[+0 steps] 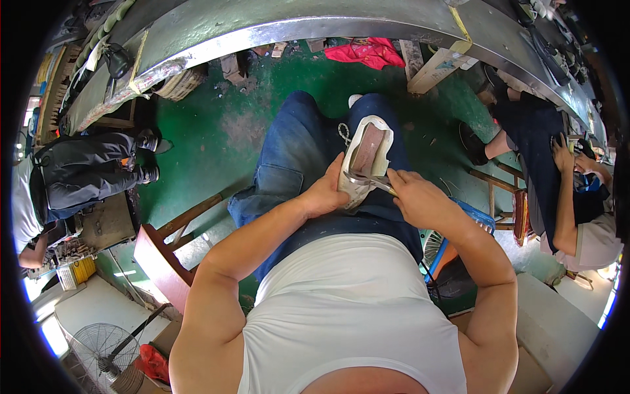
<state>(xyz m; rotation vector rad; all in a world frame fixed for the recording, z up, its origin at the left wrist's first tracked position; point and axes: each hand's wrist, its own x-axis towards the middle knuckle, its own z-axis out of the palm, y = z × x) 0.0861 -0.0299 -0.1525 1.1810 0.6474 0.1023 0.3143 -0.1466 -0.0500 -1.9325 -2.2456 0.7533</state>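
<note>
A shoe with a cream upper and a brown underside lies sole-up across my thighs, its edge material standing up around the rim. My left hand grips the shoe's near left side, fingers wrapped round it. From the right, my right hand is closed on the handles of metal pincers. Their head rests across the near end of the shoe; whether the jaws pinch the material is too small to tell. A pale looped cord hangs at the shoe's left edge.
A long metal-edged bench curves across the far side. Red cloth lies on the green floor beneath it. Co-workers sit to the left and right. A wooden stool is at left; a fan stands lower left.
</note>
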